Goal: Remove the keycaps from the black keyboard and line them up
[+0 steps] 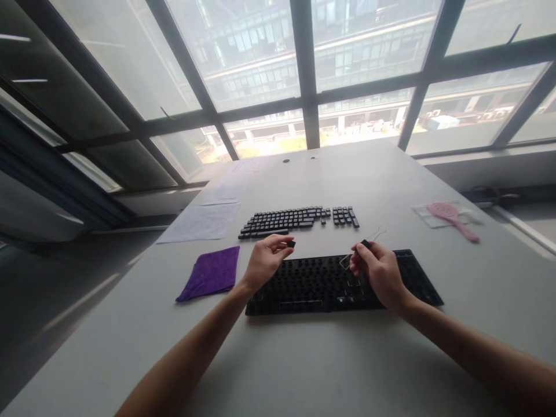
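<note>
A black keyboard [299, 286] lies on the table with most of its keycaps off, its switches bare. Above its left part, my left hand [266, 263] pinches a small black keycap [291, 244] between thumb and fingertips. My right hand [382, 272] is closed around the black handle of a wire keycap puller [366, 244], over the keyboard's right half. One wire loop points down toward the switches and another sticks out upward; whether the lower one touches the board I cannot tell. Behind the keyboard, loose black keycaps [284, 219] are laid out in keyboard order.
A folded purple cloth [211, 272] lies left of the keyboard, with white paper sheets [202, 221] beyond it. Toward the right edge, a pink brush-like object [452, 219] rests on a clear plastic bag. Large windows [256, 52] stand behind the white table [369, 179].
</note>
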Motion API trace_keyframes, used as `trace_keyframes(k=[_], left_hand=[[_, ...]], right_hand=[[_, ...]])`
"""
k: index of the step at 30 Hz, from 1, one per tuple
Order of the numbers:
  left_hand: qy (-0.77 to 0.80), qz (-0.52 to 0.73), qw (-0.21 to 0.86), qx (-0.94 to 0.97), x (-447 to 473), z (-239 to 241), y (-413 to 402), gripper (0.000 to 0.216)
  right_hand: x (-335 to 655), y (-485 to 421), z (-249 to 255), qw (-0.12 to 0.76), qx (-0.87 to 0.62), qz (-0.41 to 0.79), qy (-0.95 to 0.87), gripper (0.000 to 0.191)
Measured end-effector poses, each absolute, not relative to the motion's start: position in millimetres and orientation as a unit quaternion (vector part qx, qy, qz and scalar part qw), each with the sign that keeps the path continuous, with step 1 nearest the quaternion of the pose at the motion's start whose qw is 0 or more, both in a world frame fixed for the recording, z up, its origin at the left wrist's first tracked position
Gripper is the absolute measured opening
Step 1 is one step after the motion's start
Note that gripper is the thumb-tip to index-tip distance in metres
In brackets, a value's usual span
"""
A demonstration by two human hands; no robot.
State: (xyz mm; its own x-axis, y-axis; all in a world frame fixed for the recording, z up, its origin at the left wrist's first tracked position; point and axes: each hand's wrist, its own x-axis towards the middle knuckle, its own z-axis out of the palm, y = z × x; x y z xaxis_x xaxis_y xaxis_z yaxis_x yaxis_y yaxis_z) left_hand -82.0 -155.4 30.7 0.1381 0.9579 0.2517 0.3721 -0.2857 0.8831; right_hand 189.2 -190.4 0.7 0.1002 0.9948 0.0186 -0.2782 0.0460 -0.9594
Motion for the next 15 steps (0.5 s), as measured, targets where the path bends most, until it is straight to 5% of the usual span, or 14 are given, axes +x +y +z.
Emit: trace_keyframes(k=[8, 15], left_hand=[[0.466, 0.332, 0.064, 0.817, -90.8, 34.0, -106.7, 0.015], [0.46, 0.179, -0.022, 0.869, -87.0, 18.8, -69.1, 0.009]], right_hand=[[191.4, -184.7, -5.9, 0.59, -0.443, 0.538, -0.407, 0.03], [192.2, -185.9, -5.6, 0.582, -0.449, 0.533, -0.418, 0.029]])
